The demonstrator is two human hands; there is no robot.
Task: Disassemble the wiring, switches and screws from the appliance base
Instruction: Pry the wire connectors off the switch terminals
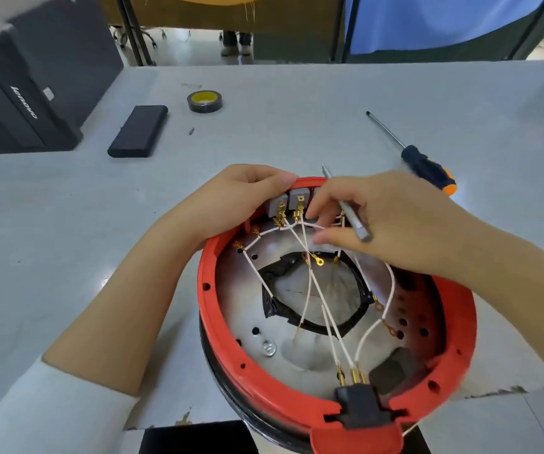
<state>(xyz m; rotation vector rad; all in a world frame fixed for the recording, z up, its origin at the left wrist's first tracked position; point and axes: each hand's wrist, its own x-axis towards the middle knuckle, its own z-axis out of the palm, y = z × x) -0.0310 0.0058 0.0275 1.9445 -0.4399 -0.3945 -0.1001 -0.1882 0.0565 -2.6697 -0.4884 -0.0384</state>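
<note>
The round appliance base (454, 326) with a red rim lies upside down at the table's near edge. Inside it, white wires (316, 290) with gold terminals run from grey switches (292, 201) at the far rim to a black socket (360, 404) at the near rim. A loose screw (268, 348) lies on the metal plate. My left hand (231, 201) grips the far rim next to the switches. My right hand (372, 221) holds a thin metal tool (351, 214), and its fingertips touch the wires at the switch terminals.
A black-and-orange screwdriver (424, 165) lies right of the base. A tape roll (204, 101), a flat black block (138, 131) and a small screw (191, 130) sit further back. A black Lenovo computer case (18, 103) stands far left.
</note>
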